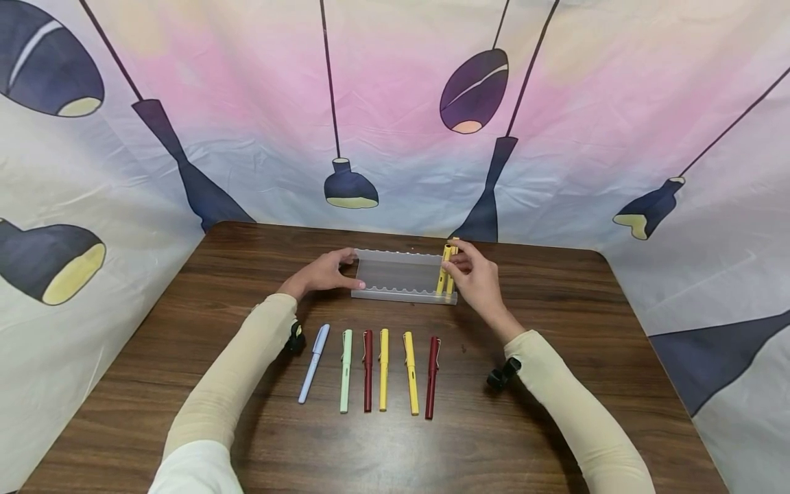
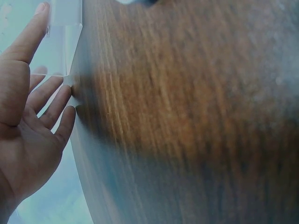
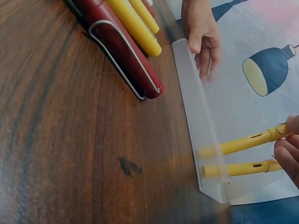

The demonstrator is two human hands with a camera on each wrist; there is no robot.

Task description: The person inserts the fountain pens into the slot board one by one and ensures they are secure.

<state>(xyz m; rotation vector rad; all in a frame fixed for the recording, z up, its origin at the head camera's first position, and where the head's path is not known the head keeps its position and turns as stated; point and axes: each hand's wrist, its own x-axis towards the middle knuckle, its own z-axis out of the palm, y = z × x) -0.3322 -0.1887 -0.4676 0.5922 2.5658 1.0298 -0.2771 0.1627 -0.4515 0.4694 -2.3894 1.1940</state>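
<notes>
A clear plastic pen rack (image 1: 401, 296) with scalloped edges stands at the table's back. My left hand (image 1: 326, 272) holds its left end, thumb at the front edge and fingers behind; the left wrist view shows this hand (image 2: 35, 107) spread around the corner. Two yellow pens lean side by side in the rack's right end. With thumb and fingers, my right hand (image 1: 478, 278) pinches the upper part of the inner yellow pen (image 3: 250, 141), whose lower end is at the front ledge. The outer yellow pen (image 3: 240, 169) lies beside it, its top partly hidden by the fingers.
In front of the rack lies a row of pens: a light blue pen (image 1: 315, 362), a light green pen (image 1: 346, 370), dark red pens (image 1: 367, 370) and yellow pens (image 1: 384, 370). A printed cloth (image 1: 407, 171) hangs behind the wooden table (image 1: 247, 425).
</notes>
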